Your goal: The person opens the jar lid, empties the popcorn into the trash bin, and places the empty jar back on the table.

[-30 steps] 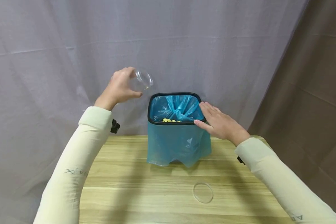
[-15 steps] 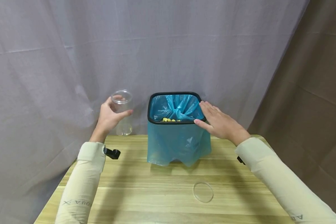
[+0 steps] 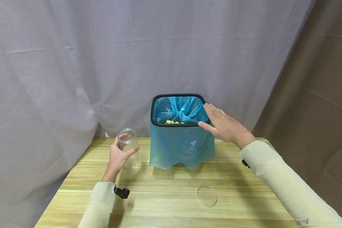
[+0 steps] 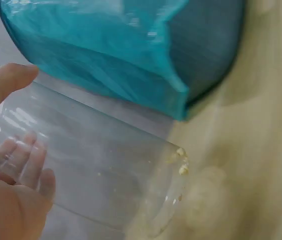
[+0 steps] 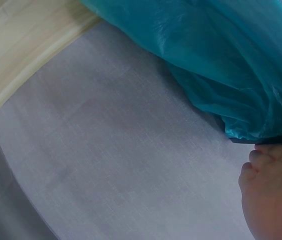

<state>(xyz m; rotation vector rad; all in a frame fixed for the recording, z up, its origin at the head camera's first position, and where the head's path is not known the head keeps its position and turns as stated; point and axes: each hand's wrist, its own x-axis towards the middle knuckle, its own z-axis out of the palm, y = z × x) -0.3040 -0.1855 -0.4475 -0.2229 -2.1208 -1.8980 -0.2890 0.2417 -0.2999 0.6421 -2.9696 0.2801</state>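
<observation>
My left hand (image 3: 118, 157) grips a clear plastic jar (image 3: 133, 143) around its upper part, left of the bin. The jar stands nearly upright with its mouth uncovered, close over the table. In the left wrist view a few pale crumbs (image 4: 182, 169) cling at the jar's bottom. My right hand (image 3: 225, 126) rests on the right side of the black rim (image 3: 176, 95) of a bin, fingers straight. A blue plastic bag (image 3: 182, 145) lines this bin and hangs over its outside. Yellow popcorn-like pieces (image 3: 172, 122) lie inside; the rest of the contents is hidden by the front rim.
A clear round lid or ring (image 3: 206, 196) lies flat on the wooden table (image 3: 159, 209), in front of the bin. Grey cloth (image 3: 171, 57) hangs behind the table's back edge, and a brown one (image 3: 316, 110) on the right.
My left hand has brought the jar from tilted beside and above the bin to upright, then down and nearer to me over the table. The right hand and bin have stayed in place.
</observation>
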